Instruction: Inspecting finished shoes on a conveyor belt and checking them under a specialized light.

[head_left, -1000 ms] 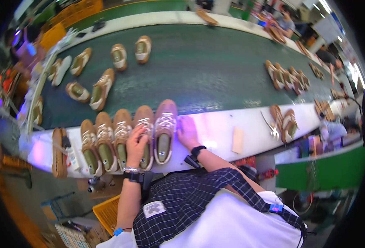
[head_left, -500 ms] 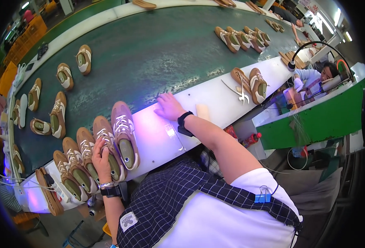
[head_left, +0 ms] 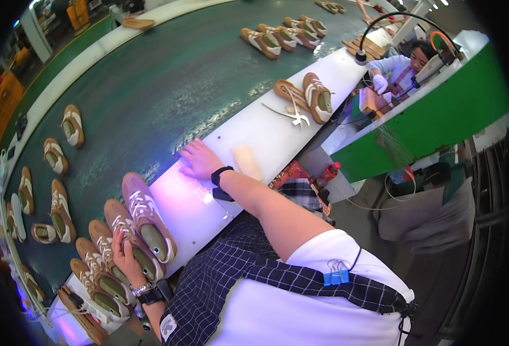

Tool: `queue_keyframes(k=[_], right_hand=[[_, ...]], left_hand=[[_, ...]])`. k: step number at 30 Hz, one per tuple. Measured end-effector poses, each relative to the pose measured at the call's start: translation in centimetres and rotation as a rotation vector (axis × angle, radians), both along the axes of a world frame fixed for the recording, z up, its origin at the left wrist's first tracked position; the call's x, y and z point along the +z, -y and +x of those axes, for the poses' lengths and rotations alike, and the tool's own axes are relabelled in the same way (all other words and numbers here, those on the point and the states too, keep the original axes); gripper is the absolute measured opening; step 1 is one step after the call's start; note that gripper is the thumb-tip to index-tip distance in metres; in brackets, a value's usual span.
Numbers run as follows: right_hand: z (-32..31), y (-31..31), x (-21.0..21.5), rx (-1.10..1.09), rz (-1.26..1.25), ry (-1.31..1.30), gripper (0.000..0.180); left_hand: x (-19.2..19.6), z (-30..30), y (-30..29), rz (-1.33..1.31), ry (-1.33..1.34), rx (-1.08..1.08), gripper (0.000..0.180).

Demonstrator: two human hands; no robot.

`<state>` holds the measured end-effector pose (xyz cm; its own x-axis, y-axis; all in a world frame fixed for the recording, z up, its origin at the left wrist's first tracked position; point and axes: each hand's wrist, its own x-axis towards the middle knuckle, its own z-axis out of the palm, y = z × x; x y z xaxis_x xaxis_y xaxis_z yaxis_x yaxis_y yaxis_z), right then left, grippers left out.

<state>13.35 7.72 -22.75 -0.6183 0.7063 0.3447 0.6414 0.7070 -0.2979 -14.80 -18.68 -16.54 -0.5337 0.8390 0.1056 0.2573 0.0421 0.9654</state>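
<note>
Watching from across the room, I set my clock dial on the person's right hand (head_left: pixel 199 161), twelve pointing up across the belt (head_left: pixel 150 127). Farthest left, round nine o'clock, tan-and-white scattered shoes (head_left: pixel 61 210) lie on the green belt surface, beside a pale insole (head_left: pixel 17 216). Down at seven, a loose brown sole (head_left: pixel 81 317) sits at the end of the white ledge (head_left: pixel 185 210). Next to it, also towards seven, stands a slanting row of five brown shoes (head_left: pixel 149 213), laces white, toes towards the belt. The left hand (head_left: pixel 129 259) lies over the shoe second from the row's right end, fingers bent on its lacing; whether it grips or merely rests, I cannot tell. The right hand itself is unclenched and free, fingers spread at the ledge's belt-side edge. Just beside it, at three, lies a flat cream piece (head_left: pixel 247 161). At one, another group of shoes (head_left: pixel 283 37) rides the belt. Towards two come pincers (head_left: pixel 297 118), a brown outsole (head_left: pixel 289 92) and a single shoe (head_left: pixel 318 99), then a black lamp (head_left: pixel 361 56) and a co-worker's gloved hand (head_left: pixel 380 85).
</note>
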Motion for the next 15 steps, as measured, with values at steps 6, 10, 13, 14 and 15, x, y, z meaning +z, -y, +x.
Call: queue_keyframes(k=[6,10,13,14,15], right_hand=[[0.0,0.1,0.0,-0.015,-0.018,-0.002,0.05],[0.0,0.2,0.3,-0.018,-0.021,-0.008,0.048],[0.1,0.4,0.8,-0.013,-0.026,-0.028,0.049],[0.1,0.4,0.9,0.003,-0.014,-0.025,0.049],[0.0,0.3,1.1,0.005,-0.039,0.006,0.049]], left_hand=[[-0.4,0.0,-0.1,0.033,0.096,-0.003,0.03],[-0.7,-0.2,0.0,0.054,0.102,-0.014,0.03],[-0.8,-0.3,0.1,0.025,0.009,0.005,0.029],[-0.8,-0.3,0.0,0.023,-0.008,0.018,0.028],[-0.8,-0.3,0.0,0.024,-0.02,0.018,0.028]])
